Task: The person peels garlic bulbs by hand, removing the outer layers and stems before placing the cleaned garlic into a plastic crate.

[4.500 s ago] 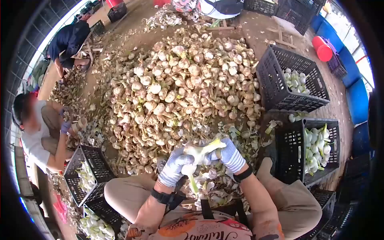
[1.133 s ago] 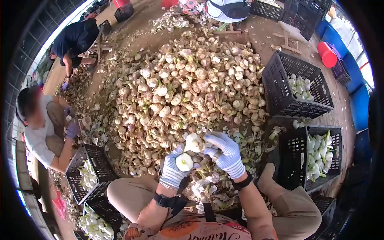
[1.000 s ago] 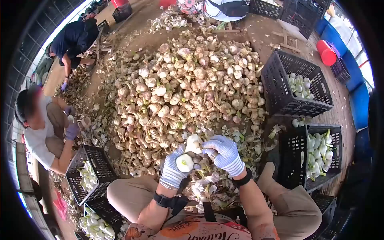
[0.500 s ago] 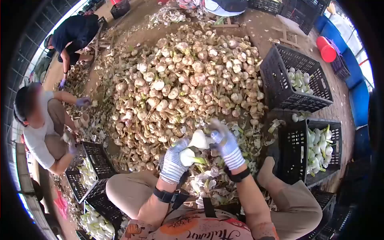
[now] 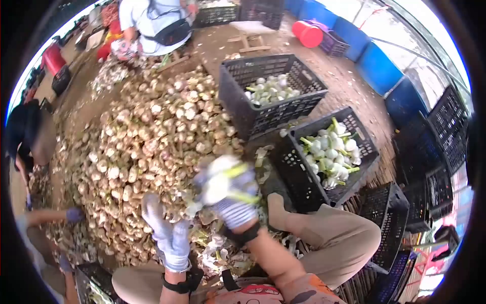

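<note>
My right hand (image 5: 230,190), in a striped glove and smeared by motion, holds white peeled garlic bulbs (image 5: 218,187) with green stems. Near the lower left edge of the garlic heap, my left hand (image 5: 169,233) has its gloved fingers spread, with nothing between them. A large heap of unpeeled garlic (image 5: 152,137) lies in front of both hands. To the right of my right hand stands a black crate (image 5: 298,175) with peeled bulbs (image 5: 331,152) inside.
Behind that crate, another black crate (image 5: 263,119) holds more peeled garlic. Co-workers are at the left edge and at the top beside a wooden stool (image 5: 248,43). Stacked crates (image 5: 430,167), blue barrels (image 5: 377,68) and a red bucket (image 5: 310,34) stand at the right and back.
The view has turned right. The bulbs, earlier between my hands, are now in my right hand, which has moved toward the crates. My left hand has let go and is apart from it.
</note>
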Available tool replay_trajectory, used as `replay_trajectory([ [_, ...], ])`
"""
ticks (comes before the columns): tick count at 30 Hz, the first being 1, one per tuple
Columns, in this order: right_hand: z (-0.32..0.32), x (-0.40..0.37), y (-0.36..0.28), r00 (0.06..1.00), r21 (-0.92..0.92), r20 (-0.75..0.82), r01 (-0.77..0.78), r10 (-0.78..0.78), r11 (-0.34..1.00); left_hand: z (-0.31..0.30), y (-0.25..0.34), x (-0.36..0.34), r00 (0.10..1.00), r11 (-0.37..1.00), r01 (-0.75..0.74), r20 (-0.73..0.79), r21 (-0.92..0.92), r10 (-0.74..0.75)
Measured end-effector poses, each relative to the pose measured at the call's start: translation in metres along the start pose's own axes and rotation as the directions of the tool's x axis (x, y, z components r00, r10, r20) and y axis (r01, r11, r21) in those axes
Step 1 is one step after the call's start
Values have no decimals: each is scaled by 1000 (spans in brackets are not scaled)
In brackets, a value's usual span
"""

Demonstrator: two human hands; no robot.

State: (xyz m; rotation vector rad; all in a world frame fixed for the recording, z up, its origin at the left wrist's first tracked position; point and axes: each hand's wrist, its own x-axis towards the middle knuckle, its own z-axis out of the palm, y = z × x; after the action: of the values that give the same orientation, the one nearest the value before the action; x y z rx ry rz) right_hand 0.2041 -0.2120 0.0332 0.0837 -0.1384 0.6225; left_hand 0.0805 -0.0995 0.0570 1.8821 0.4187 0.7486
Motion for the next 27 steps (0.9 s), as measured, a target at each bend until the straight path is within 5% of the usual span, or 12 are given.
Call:
replay_trajectory([
  [3,11,3,-98,977,167,-143,179,-156,970,-11,-14,-10,995,988,-33,99,150,18],
  [6,2,5,-179,631,-264,-113,726,-768,635,-16,-35,-14,989,983,120,69,138,-130],
  [9,-57,11,-157,850,-2,-45,526,-525,851,-17,-44,-8,890,850,440,13,-288,-456],
  [11,-123,24,-133,854,-508,-379,130,-357,851,-21,-61,-8,845,798,515,28,-313,-534],
  [12,-160,31,-114,680,-798,-561,-292,-473,527,-22,-65,-7,820,760,552,62,-343,-568],
  [13,-174,32,-91,642,-794,-605,-533,-471,292,-22,-69,-6,793,717,588,94,-373,-602],
  [15,-253,24,-76,796,-563,-316,-596,-517,-573,-23,-77,-7,772,715,625,113,-314,-625],
  [16,-250,26,-68,751,-367,-444,-650,-489,-666,-23,-80,-5,756,715,651,131,-255,-642],
  [20,-250,32,-69,604,-99,-649,-671,-463,-735,-21,-89,-2,746,696,663,166,-276,-645],
  [24,-266,31,-86,709,-203,-510,-650,-488,-732,-19,-90,-1,722,650,686,196,-326,-664],
  [26,-265,33,-90,647,-350,-624,-732,-438,-584,-19,-97,-6,734,675,676,189,-294,-652],
  [27,-229,34,-73,549,-546,-743,-828,-383,-126,-17,-94,-6,743,687,668,210,-286,-635],
])
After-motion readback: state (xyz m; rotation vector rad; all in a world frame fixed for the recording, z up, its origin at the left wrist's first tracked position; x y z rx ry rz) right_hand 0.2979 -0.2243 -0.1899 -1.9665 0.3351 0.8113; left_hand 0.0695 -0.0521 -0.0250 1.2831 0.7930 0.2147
